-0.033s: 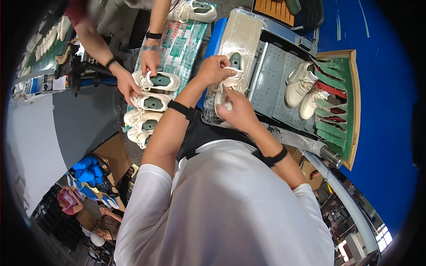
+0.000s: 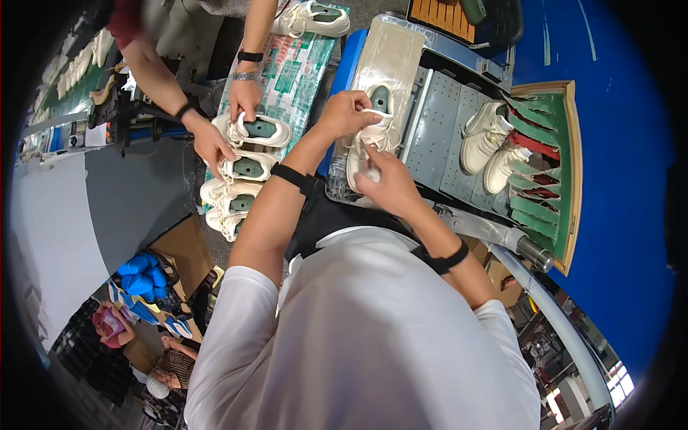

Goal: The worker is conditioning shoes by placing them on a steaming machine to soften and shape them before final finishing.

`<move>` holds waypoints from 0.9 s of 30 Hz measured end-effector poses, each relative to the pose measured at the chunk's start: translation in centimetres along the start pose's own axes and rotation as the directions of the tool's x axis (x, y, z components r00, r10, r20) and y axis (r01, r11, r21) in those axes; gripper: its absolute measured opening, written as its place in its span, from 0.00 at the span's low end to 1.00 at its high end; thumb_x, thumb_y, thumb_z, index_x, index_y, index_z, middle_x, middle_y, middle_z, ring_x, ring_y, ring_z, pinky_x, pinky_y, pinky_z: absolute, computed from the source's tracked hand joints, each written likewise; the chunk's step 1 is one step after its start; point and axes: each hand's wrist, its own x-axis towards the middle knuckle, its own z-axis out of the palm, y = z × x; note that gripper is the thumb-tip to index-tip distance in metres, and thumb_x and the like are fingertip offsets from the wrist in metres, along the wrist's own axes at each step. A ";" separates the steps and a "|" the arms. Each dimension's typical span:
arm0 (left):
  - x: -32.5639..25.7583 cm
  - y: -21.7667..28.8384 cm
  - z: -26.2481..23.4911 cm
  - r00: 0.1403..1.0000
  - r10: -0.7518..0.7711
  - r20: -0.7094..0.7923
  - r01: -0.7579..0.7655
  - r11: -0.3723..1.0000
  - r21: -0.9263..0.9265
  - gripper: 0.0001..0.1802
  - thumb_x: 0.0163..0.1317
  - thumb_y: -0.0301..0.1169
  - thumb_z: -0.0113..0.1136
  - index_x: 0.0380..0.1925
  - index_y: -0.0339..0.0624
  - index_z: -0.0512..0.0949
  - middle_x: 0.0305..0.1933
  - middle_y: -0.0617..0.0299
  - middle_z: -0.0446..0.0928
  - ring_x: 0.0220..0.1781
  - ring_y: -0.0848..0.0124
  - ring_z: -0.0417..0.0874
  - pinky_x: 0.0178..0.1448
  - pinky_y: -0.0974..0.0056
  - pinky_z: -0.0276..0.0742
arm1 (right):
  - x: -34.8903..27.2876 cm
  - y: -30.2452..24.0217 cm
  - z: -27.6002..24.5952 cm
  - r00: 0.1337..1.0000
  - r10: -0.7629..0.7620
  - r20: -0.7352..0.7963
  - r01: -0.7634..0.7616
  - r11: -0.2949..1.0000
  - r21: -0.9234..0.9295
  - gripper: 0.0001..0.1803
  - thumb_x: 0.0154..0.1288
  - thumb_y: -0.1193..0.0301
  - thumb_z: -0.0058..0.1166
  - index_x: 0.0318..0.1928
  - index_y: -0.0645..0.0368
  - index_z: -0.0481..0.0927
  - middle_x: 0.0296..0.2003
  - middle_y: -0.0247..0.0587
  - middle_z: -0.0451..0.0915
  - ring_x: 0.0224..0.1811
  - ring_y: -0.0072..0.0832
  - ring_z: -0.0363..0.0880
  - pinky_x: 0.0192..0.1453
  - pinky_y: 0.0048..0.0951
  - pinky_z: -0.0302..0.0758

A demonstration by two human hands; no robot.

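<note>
A cream sneaker [image 2: 355, 166] with a green insert in its opening lies in front of me, toe toward me, on the clear-wrapped board. My left hand [image 2: 347, 115] pinches the sneaker's tongue from the left, close to the opening. From the right, my right hand [image 2: 390, 183] bends over the laces and forefoot, index finger at the lacing. Its fingers are curled and a little smeared, so what they grip does not show clearly. Loose laces [image 2: 390, 137] hang on the shoe's right side.
Left of me, another person's hands [image 2: 244, 97] handle cream sneakers lined up by a green-and-white wrapped board [image 2: 294, 79]. Two cream sneakers [image 2: 481, 147] stand on a perforated metal plate [image 2: 437, 136] to the right, before a frame with torn green strips [image 2: 534, 208]. A metal arm [image 2: 487, 226] juts out nearby.
My right hand's thumb has shifted slightly right, off the edge of the toe. My left hand stays put. One hand of the other person has moved a little right along the sneakers.
</note>
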 end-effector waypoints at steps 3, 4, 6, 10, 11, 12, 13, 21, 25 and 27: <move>0.3 0.1 0.2 1.000 0.009 0.000 -0.009 1.000 -0.010 0.17 0.54 0.36 0.86 0.31 0.39 0.86 0.28 0.63 0.86 0.29 0.76 0.84 0.36 0.65 0.80 | -2.2 1.3 -1.9 0.997 0.051 0.053 -0.059 0.987 0.149 0.40 0.62 0.63 0.68 0.71 0.74 0.75 0.48 0.53 0.85 0.51 0.52 0.85 0.63 0.43 0.80; 0.5 0.3 0.3 1.000 0.014 0.003 -0.014 1.000 -0.016 0.16 0.54 0.35 0.86 0.31 0.39 0.86 0.28 0.62 0.86 0.29 0.76 0.84 0.36 0.65 0.80 | -2.5 1.7 -2.2 0.998 0.046 0.053 -0.055 0.982 0.183 0.40 0.62 0.64 0.68 0.71 0.74 0.75 0.48 0.54 0.85 0.51 0.52 0.85 0.62 0.43 0.80; 0.7 0.6 0.5 1.000 0.015 0.008 -0.015 1.000 -0.025 0.16 0.54 0.35 0.86 0.30 0.39 0.86 0.28 0.62 0.86 0.30 0.76 0.83 0.36 0.65 0.79 | -2.9 1.5 -2.5 0.998 0.040 0.040 -0.047 0.976 0.214 0.41 0.62 0.65 0.68 0.72 0.74 0.75 0.48 0.56 0.85 0.51 0.51 0.85 0.61 0.43 0.80; -0.2 -0.6 -0.6 0.995 0.100 0.020 -0.100 0.994 0.035 0.15 0.55 0.30 0.84 0.36 0.38 0.85 0.32 0.59 0.86 0.34 0.70 0.86 0.41 0.62 0.82 | -3.3 0.1 -0.8 0.988 -0.150 0.027 0.152 0.983 -0.101 0.41 0.59 0.64 0.70 0.70 0.74 0.76 0.47 0.58 0.84 0.49 0.55 0.85 0.60 0.47 0.81; -1.0 -1.7 -0.7 0.997 0.076 0.026 -0.076 0.997 -0.001 0.17 0.55 0.29 0.83 0.40 0.37 0.85 0.37 0.56 0.87 0.37 0.67 0.87 0.44 0.60 0.84 | -3.3 1.1 -0.4 0.974 -0.221 0.043 0.225 0.966 -0.130 0.41 0.59 0.64 0.70 0.70 0.74 0.76 0.47 0.58 0.84 0.49 0.56 0.85 0.59 0.48 0.81; -1.4 -1.8 1.1 0.985 0.132 -0.114 -0.128 0.991 0.038 0.22 0.57 0.29 0.82 0.49 0.36 0.83 0.46 0.50 0.85 0.45 0.60 0.87 0.51 0.57 0.84 | -3.3 1.5 -0.8 0.980 -0.198 0.002 0.197 0.973 -0.121 0.42 0.58 0.64 0.70 0.71 0.73 0.75 0.47 0.58 0.84 0.50 0.56 0.84 0.60 0.48 0.81; -2.5 -1.9 1.6 0.953 0.180 -0.245 -0.162 0.982 0.093 0.28 0.58 0.29 0.81 0.57 0.35 0.80 0.55 0.44 0.83 0.53 0.54 0.87 0.59 0.54 0.84 | -3.3 1.2 -0.2 0.984 -0.174 -0.039 0.170 0.981 -0.090 0.43 0.58 0.64 0.70 0.72 0.72 0.74 0.48 0.58 0.84 0.51 0.56 0.84 0.60 0.48 0.81; -5.6 1.1 8.8 0.903 0.047 -0.428 0.034 0.983 0.180 0.71 0.44 0.36 0.89 0.83 0.36 0.51 0.74 0.31 0.70 0.77 0.37 0.71 0.80 0.44 0.69 | -4.4 9.9 -1.0 0.898 0.297 -0.323 -0.227 0.944 0.238 0.32 0.70 0.65 0.64 0.69 0.71 0.78 0.56 0.63 0.87 0.59 0.52 0.87 0.68 0.44 0.79; -3.9 -0.4 5.9 0.922 -0.031 -0.387 0.058 0.996 0.060 0.66 0.43 0.31 0.88 0.81 0.35 0.57 0.70 0.40 0.76 0.73 0.46 0.78 0.77 0.49 0.74 | -7.2 10.7 -0.3 0.936 0.276 -0.216 -0.259 0.960 0.104 0.36 0.67 0.63 0.68 0.70 0.69 0.77 0.48 0.53 0.87 0.54 0.51 0.87 0.63 0.42 0.80; -2.8 -2.9 1.8 0.959 -0.183 -0.215 0.085 0.914 -0.398 0.59 0.45 0.27 0.85 0.78 0.33 0.62 0.64 0.53 0.81 0.65 0.60 0.84 0.71 0.56 0.79 | -8.7 11.8 0.9 0.935 0.296 -0.194 -0.281 0.954 0.103 0.36 0.66 0.63 0.68 0.71 0.69 0.77 0.48 0.53 0.87 0.53 0.51 0.87 0.62 0.42 0.81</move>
